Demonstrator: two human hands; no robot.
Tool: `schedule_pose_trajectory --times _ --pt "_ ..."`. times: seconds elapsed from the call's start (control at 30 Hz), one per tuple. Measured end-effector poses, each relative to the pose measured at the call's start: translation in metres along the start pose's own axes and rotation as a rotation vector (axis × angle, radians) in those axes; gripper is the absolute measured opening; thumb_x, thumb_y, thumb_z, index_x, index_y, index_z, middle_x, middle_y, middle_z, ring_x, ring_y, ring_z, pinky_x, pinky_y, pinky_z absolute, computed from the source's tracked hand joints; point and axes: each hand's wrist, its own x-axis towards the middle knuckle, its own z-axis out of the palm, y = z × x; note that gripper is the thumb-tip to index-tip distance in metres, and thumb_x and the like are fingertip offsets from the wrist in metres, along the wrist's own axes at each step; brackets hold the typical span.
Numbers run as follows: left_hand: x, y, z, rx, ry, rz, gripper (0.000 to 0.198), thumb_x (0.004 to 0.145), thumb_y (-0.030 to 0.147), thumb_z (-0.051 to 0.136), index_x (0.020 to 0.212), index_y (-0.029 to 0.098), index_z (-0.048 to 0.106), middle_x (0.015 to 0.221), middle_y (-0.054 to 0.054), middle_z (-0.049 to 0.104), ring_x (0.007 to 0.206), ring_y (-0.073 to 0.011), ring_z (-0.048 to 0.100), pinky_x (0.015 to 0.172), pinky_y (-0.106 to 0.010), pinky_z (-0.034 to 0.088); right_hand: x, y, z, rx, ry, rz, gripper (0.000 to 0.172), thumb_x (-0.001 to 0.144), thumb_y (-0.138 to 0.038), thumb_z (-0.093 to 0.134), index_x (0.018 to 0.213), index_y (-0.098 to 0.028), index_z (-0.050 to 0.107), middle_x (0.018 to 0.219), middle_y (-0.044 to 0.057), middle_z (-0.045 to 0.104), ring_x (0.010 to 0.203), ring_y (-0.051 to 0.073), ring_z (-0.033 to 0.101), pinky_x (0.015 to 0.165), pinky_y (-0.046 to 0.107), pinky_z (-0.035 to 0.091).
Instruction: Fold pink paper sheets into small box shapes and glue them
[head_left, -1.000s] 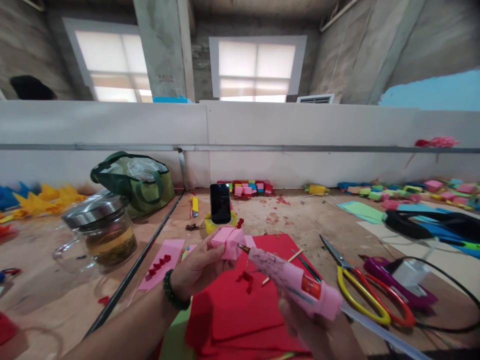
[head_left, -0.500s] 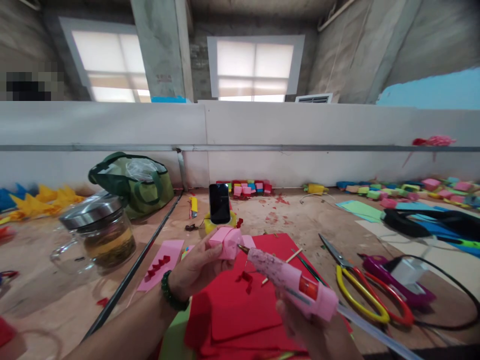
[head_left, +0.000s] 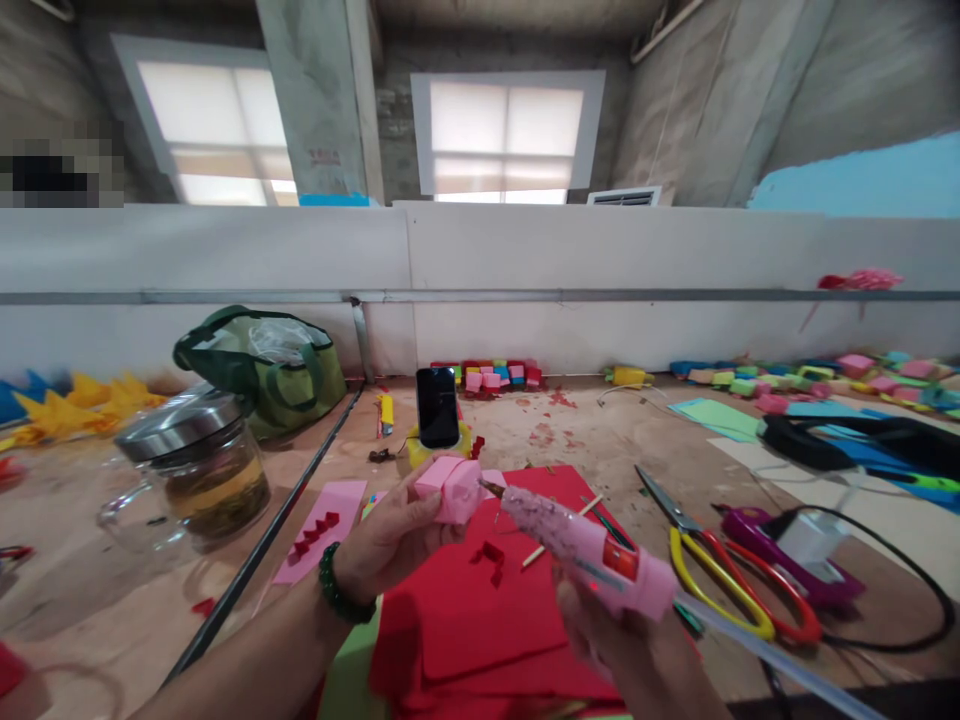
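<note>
My left hand (head_left: 397,525), with a green bead bracelet at the wrist, grips a folded pink paper box (head_left: 454,490) between thumb and fingers. My right hand (head_left: 615,635) is wrapped round the handle of a pink hot glue gun (head_left: 592,550), its nozzle pointing left right by the box's right side. Whether the tip touches the paper I cannot tell. A clear glue stick (head_left: 765,650) runs out of the gun's back end. Below both hands lies a stack of red paper (head_left: 487,620), with small folded red strips (head_left: 489,562) on it.
Yellow-and-red-handled scissors (head_left: 720,570) and a purple power strip (head_left: 780,560) lie at right. A phone (head_left: 438,408) stands behind the box. A glass tea jar (head_left: 202,470) and a green bag (head_left: 277,370) are at left. Small paper boxes (head_left: 495,377) line the back.
The glue gun has shifted slightly right and down, its nozzle drawing a little away from the box's face. The left hand and the box have barely moved.
</note>
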Motion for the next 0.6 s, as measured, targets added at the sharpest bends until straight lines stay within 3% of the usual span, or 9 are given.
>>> schedule_pose_trajectory --times 0.13,0.33,0.5,0.6 --pt "-0.001 0.0 0.0 0.003 -0.024 -0.009 0.032 0.076 0.027 0.074 0.105 0.015 0.065 0.087 -0.005 0.064 0.069 -0.0106 0.059 0.066 -0.022 0.049 0.002 0.008 -0.003 -0.016 0.044 0.049 0.051 0.063 -0.068 0.068 0.06 -0.018 0.057 0.042 -0.004 0.041 0.038 0.008 0.031 0.037 0.022 0.029" --pt "-0.002 0.001 -0.001 -0.01 0.006 0.021 0.042 0.078 0.025 0.073 0.118 0.02 0.059 0.094 -0.005 0.066 0.076 -0.0117 0.06 0.07 -0.022 0.05 -0.002 0.008 -0.005 -0.043 -0.017 0.068 0.054 0.061 -0.071 0.067 0.055 -0.018 0.055 0.042 -0.003 0.039 0.04 0.009 0.033 0.039 0.023 0.031" --pt "0.001 0.002 -0.002 0.019 0.028 0.013 0.024 0.076 0.027 0.075 0.096 0.015 0.067 0.09 -0.004 0.065 0.075 -0.0099 0.058 0.069 -0.02 0.048 -0.006 0.014 -0.01 0.05 -0.048 0.003 0.051 0.066 -0.069 0.065 0.064 -0.018 0.061 0.045 -0.001 0.046 0.04 0.009 0.037 0.038 0.023 0.031" --pt "0.004 0.001 -0.003 0.098 0.071 0.015 0.024 0.075 0.029 0.075 0.09 0.014 0.066 0.085 -0.003 0.063 0.071 -0.0091 0.057 0.069 -0.021 0.048 -0.002 0.018 -0.015 0.072 -0.049 -0.112 0.046 0.068 -0.064 0.066 0.078 -0.019 0.067 0.049 0.0 0.053 0.04 0.011 0.041 0.038 0.023 0.033"
